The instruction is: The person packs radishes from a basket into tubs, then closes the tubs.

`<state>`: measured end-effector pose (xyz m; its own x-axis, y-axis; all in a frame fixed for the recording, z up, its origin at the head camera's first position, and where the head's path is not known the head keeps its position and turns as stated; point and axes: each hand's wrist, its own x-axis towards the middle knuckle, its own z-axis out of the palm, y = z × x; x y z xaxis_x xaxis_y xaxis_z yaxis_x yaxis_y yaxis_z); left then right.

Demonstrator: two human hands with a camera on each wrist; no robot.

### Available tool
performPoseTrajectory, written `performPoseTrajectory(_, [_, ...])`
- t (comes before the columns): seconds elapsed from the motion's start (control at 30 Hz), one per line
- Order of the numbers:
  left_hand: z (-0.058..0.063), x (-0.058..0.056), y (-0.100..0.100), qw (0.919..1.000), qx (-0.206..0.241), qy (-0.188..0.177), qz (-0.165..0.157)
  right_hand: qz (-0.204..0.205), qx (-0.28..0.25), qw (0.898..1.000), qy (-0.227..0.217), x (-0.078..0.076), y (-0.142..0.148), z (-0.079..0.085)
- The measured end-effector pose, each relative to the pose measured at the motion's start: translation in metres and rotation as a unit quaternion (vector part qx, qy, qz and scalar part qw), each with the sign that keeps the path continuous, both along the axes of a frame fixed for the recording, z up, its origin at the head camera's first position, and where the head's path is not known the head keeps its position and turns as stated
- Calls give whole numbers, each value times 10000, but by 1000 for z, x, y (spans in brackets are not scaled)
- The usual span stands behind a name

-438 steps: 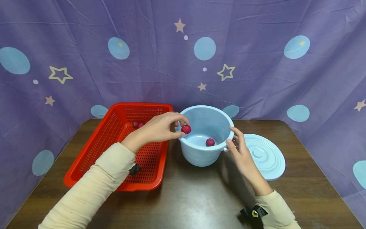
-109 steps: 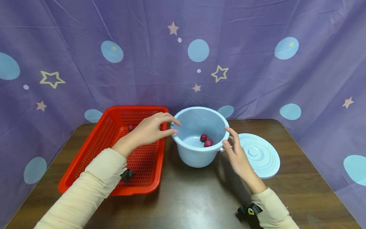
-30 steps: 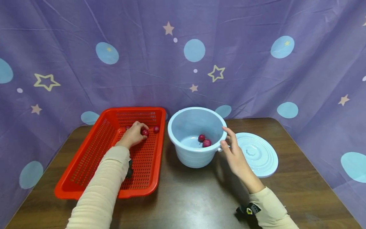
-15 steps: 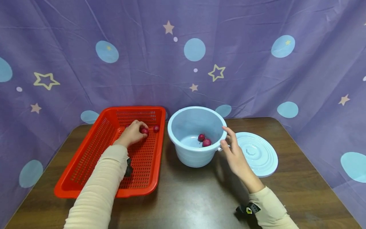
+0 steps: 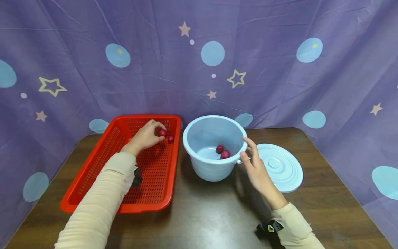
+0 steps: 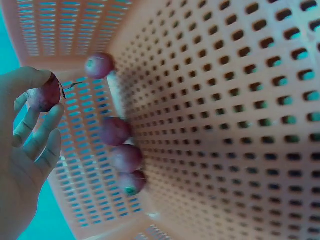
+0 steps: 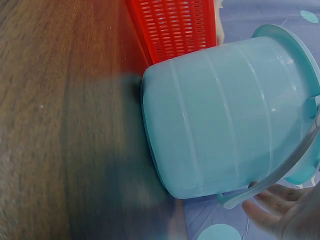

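Observation:
My left hand [image 5: 146, 138] pinches a red radish [image 5: 161, 132] between thumb and fingertips, raised over the far end of the red basket [image 5: 146, 207]. In the left wrist view, the held radish [image 6: 44, 96] has a thin root tail and hangs above the mesh floor. Several more radishes [image 6: 115, 131] lie along the basket's bottom there. My right hand [image 5: 256, 169] holds the light-blue bucket [image 5: 212, 173] at its right rim, beside the handle joint. In the right wrist view, its fingertips meet the handle [image 7: 280, 175]. Two radishes [image 5: 225, 154] sit on the bucket's floor.
A light-blue round lid [image 5: 276, 167] lies on the brown wooden table [image 5: 205, 218], right of the bucket and partly behind my right hand. The basket stands close on the bucket's left. Behind the table hangs a purple curtain [image 5: 267, 93] with stars and dots.
Since the oldest frame, the bucket's radishes have gone from one to two. My left hand has moved from the bucket into the basket, taken another radish and raised it. The right hand stays at the rim.

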<state>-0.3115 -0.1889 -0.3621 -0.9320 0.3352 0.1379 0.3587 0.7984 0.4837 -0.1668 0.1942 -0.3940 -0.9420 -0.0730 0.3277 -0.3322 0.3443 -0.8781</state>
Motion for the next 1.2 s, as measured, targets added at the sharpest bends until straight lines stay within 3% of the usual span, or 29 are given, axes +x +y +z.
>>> performPoseTrajectory(0.23, [23, 7, 10, 9990, 137, 215, -379, -2, 73, 10000, 8, -1, 2, -2])
performPoseTrajectory(0.5, [50, 21, 17, 9964, -90, 400, -747, -2, 20, 10000, 16, -2, 1, -3])
performPoseTrajectory(0.93, [68, 42, 30, 9913, 530, 500, -1092, -3, 60, 10000, 33, -2, 0, -4])
performPoseTrajectory(1.2, [73, 54, 43, 9851, 607, 770, -1414, -10, 78, 9999, 75, -1, 0, -4])
